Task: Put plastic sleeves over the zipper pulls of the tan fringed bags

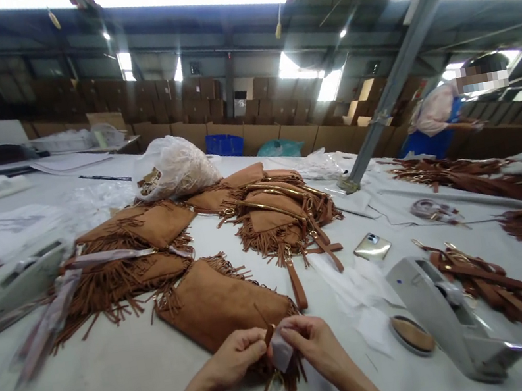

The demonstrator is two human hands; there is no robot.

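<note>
My left hand (pixel 235 356) and my right hand (pixel 314 347) meet near the table's front edge, both pinched on a small pale wrap (pixel 281 351) round the end of a brown fringed tassel (pixel 286 388) that hangs toward me. Just beyond my fingers lies a flat brown suede fringed bag (pixel 219 302). A thin brown strap end pokes up between my thumbs.
More fringed bags (pixel 273 210) are piled mid-table, with a white plastic bag (pixel 171 167) behind. A grey tape dispenser (pixel 449 317), a tape roll (pixel 412 334) and a phone (pixel 372 247) lie right. Brown straps (pixel 512 293) lie far right. Another person (pixel 442 115) stands at back right.
</note>
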